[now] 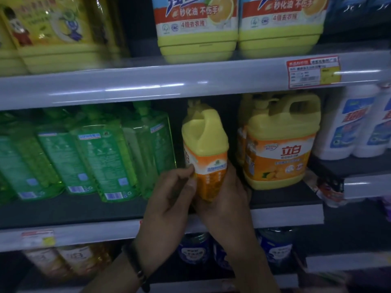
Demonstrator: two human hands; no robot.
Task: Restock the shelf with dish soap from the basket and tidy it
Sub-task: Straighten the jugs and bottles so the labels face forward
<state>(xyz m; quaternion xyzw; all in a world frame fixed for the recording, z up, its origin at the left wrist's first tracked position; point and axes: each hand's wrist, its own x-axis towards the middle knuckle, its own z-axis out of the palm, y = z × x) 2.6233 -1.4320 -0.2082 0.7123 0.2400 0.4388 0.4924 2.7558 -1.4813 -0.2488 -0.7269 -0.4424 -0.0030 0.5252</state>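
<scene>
A yellow dish soap jug with an orange label stands turned edge-on over the middle shelf, its base between both hands. My left hand pinches its lower left side. My right hand wraps round its lower right side and base. A matching yellow jug stands to the right, label facing out, with more behind it. The basket is not in view.
Green soap bottles lean in a row on the left of the middle shelf. White bottles stand at the right. Large yellow-green jugs fill the upper shelf. Blue and amber bottles sit on the lower shelf.
</scene>
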